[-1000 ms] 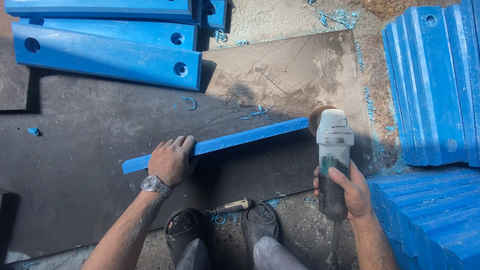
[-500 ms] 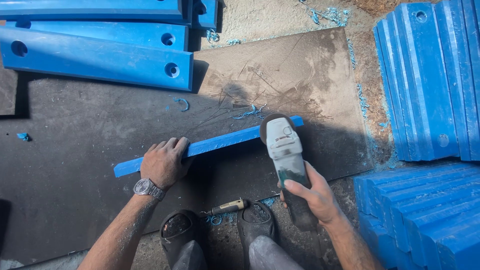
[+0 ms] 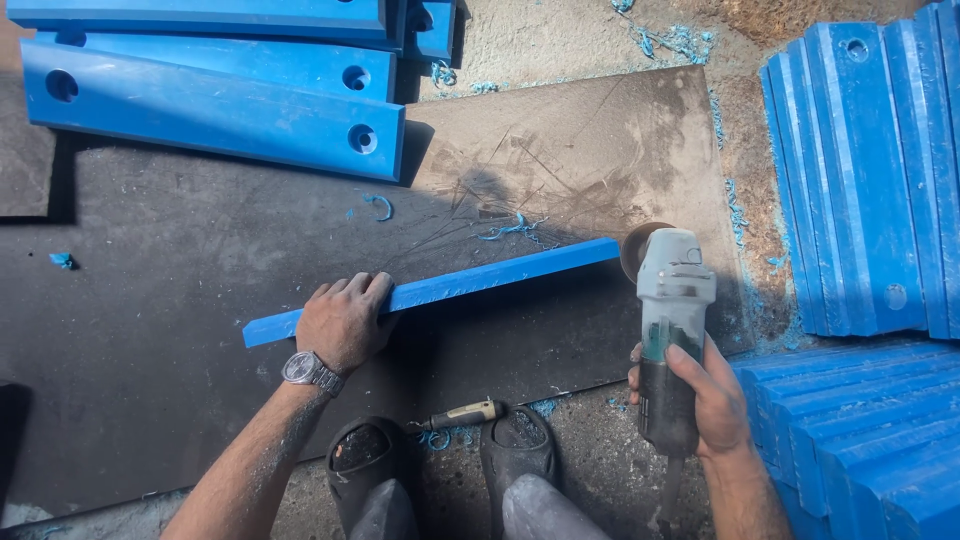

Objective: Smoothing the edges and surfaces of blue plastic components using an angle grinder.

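The left hand (image 3: 345, 320) presses flat on a long blue strip (image 3: 480, 281) lying across the dark board (image 3: 150, 330). The right hand (image 3: 705, 400) grips a grinder (image 3: 668, 330), its disc at the strip's 3 o'clock end. Blue slabs (image 3: 215, 105) lie at 11 o'clock.

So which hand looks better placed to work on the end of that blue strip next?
The right hand, probably. It grips the angle grinder, whose disc sits at the right end of the blue strip. The left hand is pressed on the strip's far end, holding it down.
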